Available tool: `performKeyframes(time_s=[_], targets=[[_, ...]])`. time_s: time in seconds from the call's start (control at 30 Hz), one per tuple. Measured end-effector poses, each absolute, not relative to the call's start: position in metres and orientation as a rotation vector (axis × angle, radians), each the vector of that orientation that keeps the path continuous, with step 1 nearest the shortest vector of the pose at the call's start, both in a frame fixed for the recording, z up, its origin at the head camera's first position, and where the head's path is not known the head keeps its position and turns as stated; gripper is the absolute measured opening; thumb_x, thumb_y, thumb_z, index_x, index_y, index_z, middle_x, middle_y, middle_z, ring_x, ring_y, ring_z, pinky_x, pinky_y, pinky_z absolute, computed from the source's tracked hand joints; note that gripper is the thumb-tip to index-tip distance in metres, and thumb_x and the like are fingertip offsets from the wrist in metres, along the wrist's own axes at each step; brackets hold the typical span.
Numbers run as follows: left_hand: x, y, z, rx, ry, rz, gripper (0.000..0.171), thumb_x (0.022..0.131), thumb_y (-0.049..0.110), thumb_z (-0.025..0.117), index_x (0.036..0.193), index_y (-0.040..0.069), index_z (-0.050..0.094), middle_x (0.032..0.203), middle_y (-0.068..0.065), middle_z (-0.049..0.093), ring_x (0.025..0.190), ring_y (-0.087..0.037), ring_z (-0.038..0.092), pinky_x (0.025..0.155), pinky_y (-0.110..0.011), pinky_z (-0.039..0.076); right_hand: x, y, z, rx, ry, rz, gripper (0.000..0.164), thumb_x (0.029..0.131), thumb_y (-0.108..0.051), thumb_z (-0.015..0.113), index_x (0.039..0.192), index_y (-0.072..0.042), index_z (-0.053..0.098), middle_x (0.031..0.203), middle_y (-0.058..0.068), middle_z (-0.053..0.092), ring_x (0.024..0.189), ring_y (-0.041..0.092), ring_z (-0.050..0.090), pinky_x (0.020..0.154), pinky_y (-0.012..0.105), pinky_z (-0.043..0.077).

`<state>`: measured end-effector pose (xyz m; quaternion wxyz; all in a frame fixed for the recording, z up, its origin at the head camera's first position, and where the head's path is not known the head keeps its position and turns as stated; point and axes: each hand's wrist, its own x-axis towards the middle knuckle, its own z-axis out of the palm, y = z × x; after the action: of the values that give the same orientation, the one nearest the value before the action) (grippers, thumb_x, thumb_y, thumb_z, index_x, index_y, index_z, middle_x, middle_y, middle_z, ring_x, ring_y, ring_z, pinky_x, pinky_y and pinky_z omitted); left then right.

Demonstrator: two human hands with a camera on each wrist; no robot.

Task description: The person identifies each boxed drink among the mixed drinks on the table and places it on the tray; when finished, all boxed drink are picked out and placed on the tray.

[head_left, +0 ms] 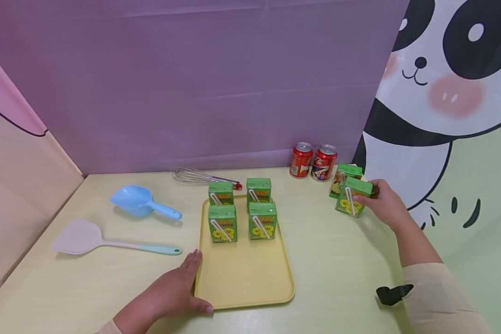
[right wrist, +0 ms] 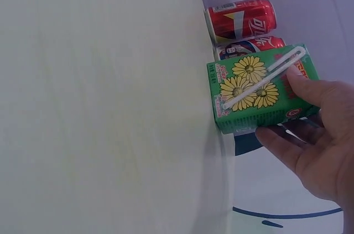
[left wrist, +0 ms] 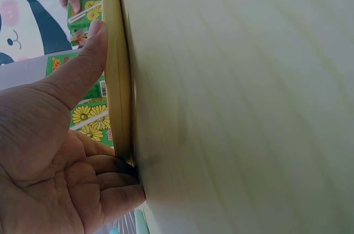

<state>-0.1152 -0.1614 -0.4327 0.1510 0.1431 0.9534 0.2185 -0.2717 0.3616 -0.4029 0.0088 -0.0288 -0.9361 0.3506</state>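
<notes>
My right hand point(head_left: 382, 204) grips a green drink carton point(head_left: 352, 197) with yellow flowers and a white straw on its front. The thumb lies on the straw side in the right wrist view. Just behind it stands another carton point(head_left: 337, 182), partly hidden. My left hand point(head_left: 173, 287) rests at the near left corner of a yellow tray point(head_left: 246, 283), its fingers extended along the left side and its thumb at the front edge. Several similar cartons point(head_left: 222, 224) stand in two rows on the tray's far half.
Two red cans point(head_left: 301, 160) stand at the back, left of the held carton. A whisk point(head_left: 204, 177) lies behind the tray. To the left are a blue scoop point(head_left: 139, 202) and a pale spatula point(head_left: 81, 237). A purple backdrop point(head_left: 192, 88) rises behind the table.
</notes>
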Motion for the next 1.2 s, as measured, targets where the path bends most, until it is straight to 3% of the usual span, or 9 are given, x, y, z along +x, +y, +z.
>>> performKeyframes(time_s=[0.37,0.8,1.2], targets=[[-0.116,-0.162,-0.433,0.420,2.749,0.636,0.130,0.060,0.063,0.082,0.154,-0.003,0.022,0.159,-0.024,0.023,0.143,-0.040,0.033,0.110,-0.055,0.038,-0.266,0.340,-0.397,-0.020,-2.947,1.058,0.088,0.087,-0.058,0.066,0.139,0.005,0.032,0.131,0.027,0.049,0.120,0.042,0.048,0.092,0.054,0.048],[-0.115,-0.161,-0.433,0.421,2.738,0.640,0.129,0.061,0.063,0.082,0.154,-0.003,0.021,0.160,-0.023,0.023,0.143,-0.040,0.032,0.110,-0.055,0.037,-0.241,0.292,-0.371,0.266,-3.001,1.000,0.070,0.085,-0.054,0.070,0.126,-0.003,0.043,0.119,0.018,0.061,0.111,0.034,0.057,0.084,0.041,0.053],[-0.115,-0.162,-0.433,0.430,2.742,0.641,0.129,0.061,0.062,0.082,0.153,-0.004,0.022,0.160,-0.023,0.023,0.145,-0.038,0.029,0.112,-0.054,0.036,-0.211,0.248,-0.362,0.556,-2.967,1.043,0.050,0.085,-0.040,0.076,0.115,-0.011,0.048,0.106,0.003,0.066,0.100,0.022,0.059,0.080,0.033,0.053]])
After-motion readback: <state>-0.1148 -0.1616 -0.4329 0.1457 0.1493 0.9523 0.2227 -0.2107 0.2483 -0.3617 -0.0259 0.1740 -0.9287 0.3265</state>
